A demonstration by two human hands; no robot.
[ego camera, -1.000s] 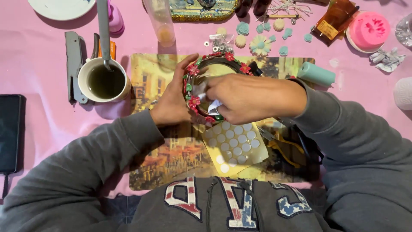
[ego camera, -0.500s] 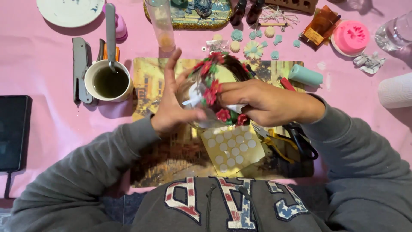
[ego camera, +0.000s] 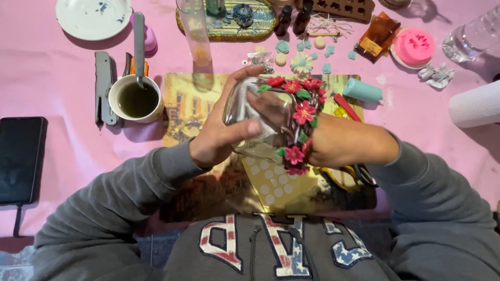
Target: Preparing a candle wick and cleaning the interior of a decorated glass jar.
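Fig. Glass jar point(ego camera: 263, 132), clear, rim ringed w/ red clay flowers and green leaves, held on its side above the printed mat point(ego camera: 182, 104), mid-tabletop. Left hand point(ego camera: 221, 138) grips the jar's closed end, fingers clamped on the glass, thumb point(ego camera: 245, 127) across the wall. Right hand point(ego camera: 338, 140) is pushed in through the mouth; its fingers, seen through the glass, bunch a white cloth point(ego camera: 255, 99) against the inside, prob. wiping. Change vs. 1.0 s ago: jar then sat mouth-up on the mat w/ both hands over it; it is now tipped and lifted, w/ the right hand deeper, so the wiping looks to have reached the inner wall. Counts: 1 jar; 1 mug point(ego camera: 136, 99) of dark liquid left of the jar w/ 1 tool standing in it; 1 white plate point(ego camera: 94, 15) beyond the mug; 1 teal roll point(ego camera: 363, 91) right of the jar; 1 pink mould point(ego camera: 414, 47); 1 dark phone point(ego camera: 21, 158) far left.
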